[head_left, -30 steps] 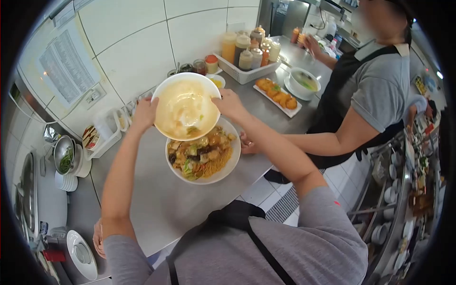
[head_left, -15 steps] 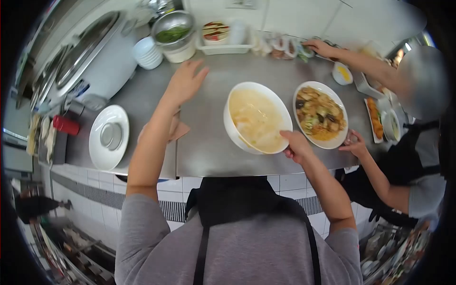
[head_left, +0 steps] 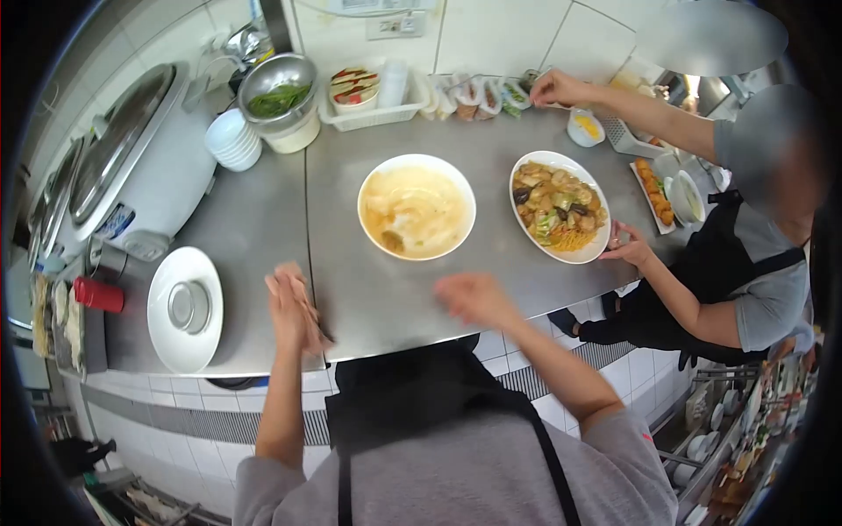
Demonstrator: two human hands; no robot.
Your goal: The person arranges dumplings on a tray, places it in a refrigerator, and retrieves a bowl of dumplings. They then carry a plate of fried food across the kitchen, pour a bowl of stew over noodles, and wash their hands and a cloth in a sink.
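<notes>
A large white bowl [head_left: 465,210] of pale, cloudy soup stands on the steel counter in front of me. My right hand [head_left: 478,300] is just below it, blurred, apart from the bowl; it holds nothing and its fingers look loosely spread. Near the counter's front edge, my left hand [head_left: 285,307] is closed on a pinkish-brown cloth [head_left: 309,320]. To the right of the bowl is an oval white plate [head_left: 524,230] of noodles topped with stir-fried vegetables. A co-worker's hand [head_left: 625,245] touches its lower right rim.
At the left lies a white oval plate [head_left: 162,324] with a small metal bowl [head_left: 188,307] on it. Along the back are stacked white bowls [head_left: 232,140], a metal bowl of greens [head_left: 279,96] and a white basket [head_left: 373,116]. The co-worker's other hand [head_left: 559,89] is by ingredient containers [head_left: 487,98].
My right hand has let go of the soup bowl, which now sits level, and moved away. My left hand has come down from the back of the counter onto the cloth.
</notes>
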